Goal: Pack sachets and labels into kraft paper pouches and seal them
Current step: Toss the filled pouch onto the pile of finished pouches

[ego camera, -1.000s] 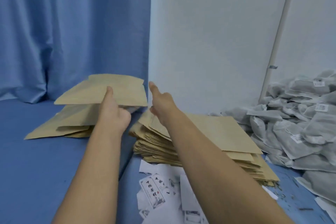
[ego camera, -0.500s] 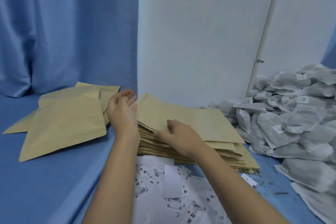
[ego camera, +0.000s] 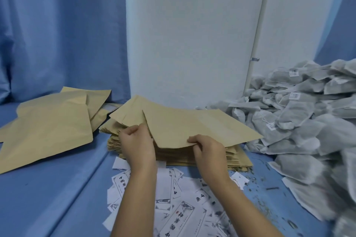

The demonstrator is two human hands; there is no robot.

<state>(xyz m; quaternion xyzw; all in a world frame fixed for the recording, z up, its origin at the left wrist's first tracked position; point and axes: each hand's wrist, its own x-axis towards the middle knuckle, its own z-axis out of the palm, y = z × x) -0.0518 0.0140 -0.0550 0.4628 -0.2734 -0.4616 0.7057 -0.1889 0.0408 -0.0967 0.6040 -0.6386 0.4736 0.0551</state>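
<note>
A thick stack of kraft paper pouches lies in the middle of the blue surface. Its top pouch is lifted at the near edge. My left hand pinches that pouch's near left corner, and my right hand pinches its near edge further right. Several white printed labels are scattered in front of the stack, under my forearms. A big heap of grey sachets with small white tags fills the right side.
Several loose kraft pouches lie spread at the left. A white panel stands right behind the stack, with blue curtains to its left. Dark crumbs dot the blue surface near the sachets.
The pouch my left hand held earlier now lies on the left pile. Both hands have come to the stack's near edge and lifted the top pouch.
</note>
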